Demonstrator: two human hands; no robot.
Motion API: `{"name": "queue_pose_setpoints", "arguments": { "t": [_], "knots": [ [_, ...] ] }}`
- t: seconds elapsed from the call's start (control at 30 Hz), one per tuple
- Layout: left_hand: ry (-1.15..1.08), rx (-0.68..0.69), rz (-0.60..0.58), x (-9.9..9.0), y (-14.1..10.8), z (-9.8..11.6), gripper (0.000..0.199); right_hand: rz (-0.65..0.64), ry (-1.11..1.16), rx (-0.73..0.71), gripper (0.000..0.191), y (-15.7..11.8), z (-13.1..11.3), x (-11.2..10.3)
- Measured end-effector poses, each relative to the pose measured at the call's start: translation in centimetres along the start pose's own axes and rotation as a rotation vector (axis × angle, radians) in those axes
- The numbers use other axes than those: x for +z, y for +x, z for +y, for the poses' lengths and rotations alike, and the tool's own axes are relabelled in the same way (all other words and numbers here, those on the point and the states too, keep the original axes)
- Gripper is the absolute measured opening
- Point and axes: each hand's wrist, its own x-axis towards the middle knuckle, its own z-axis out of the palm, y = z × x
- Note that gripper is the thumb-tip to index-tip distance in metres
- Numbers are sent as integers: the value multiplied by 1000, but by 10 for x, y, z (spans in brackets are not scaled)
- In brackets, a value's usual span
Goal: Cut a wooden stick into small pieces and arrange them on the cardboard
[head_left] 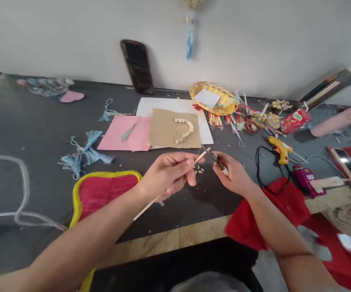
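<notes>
Pinched in my left hand (175, 172) is a thin pale wooden stick (146, 208), slanting from lower left up to its tip near the middle. My right hand (234, 172) is closed around a small pair of cutting pliers (219, 162), whose dark jaws lie just right of the stick's tip, apart from it. Below, several short cut stick pieces (199, 170) lie on the dark table. Beyond my hands, a brown card (163, 127) bears a curved row of small pale pieces (189, 132). Pink paper (111, 136) with a small grey tassel (128, 132) lies beside it.
Blue tassels (92, 148) and a yellow-edged red piece (102, 190) are on the left. At the back stand a phone (137, 67) and a wicker basket (198, 90). A yellow glue gun (281, 150), its cord and red cloth (287, 198) lie on the right.
</notes>
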Motion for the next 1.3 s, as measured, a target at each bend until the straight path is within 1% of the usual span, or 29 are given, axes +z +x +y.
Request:
{"name": "queue_pose_setpoints", "arguments": {
  "t": [0.13, 0.3, 0.47, 0.53, 0.63, 0.77, 0.87, 0.93, 0.97, 1.0, 1.07, 1.13, 1.2, 1.27, 1.3],
  "knots": [
    [-55, -33, -8, -3, -1, 1, 28, 1, -5, 3, 31, -2, -4, 0],
    [-108, -28, -3, -5, 2, -2, 23, 2, -80, 13, 32, -1, 1, 0],
    [-162, -34, -98, -4, 2, -7, 22, 34, -4, -56, 36, 2, 7, 2],
    [-164, -45, -111, -4, 1, -8, 22, 51, 23, -64, 35, 2, 7, 2],
    [-165, -42, -104, -5, 2, -9, 21, 35, 24, -42, 31, 0, 6, 1],
    [-182, -21, -97, -7, 5, -11, 19, 10, -24, -3, 29, 0, 2, -1],
    [-172, 4, -108, -9, 5, -7, 19, -14, -27, 3, 35, 3, 4, -4],
    [-175, 68, -130, -11, 2, -1, 18, -44, -33, -13, 43, 5, 9, -8],
    [-177, 127, -146, -12, 1, 3, 18, -54, -53, -12, 45, 6, 13, -9],
    [-155, 189, -143, -14, -1, 7, 17, -52, -85, 5, 47, 7, 17, -11],
    [-13, 265, -67, -16, -2, 13, 18, -23, -176, 103, 49, 8, 25, -14],
    [232, 260, -5, -17, 0, 14, 22, 14, -278, 263, 52, 9, 33, -16],
    [459, 259, 36, -19, 5, 11, 26, 14, -371, 412, 54, 9, 39, -18],
    [629, 293, 72, -20, 10, 6, 26, -18, -441, 497, 54, 8, 45, -19],
    [705, 313, 90, -20, 11, 4, 26, -34, -464, 510, 54, 8, 46, -19]
  ]
}}
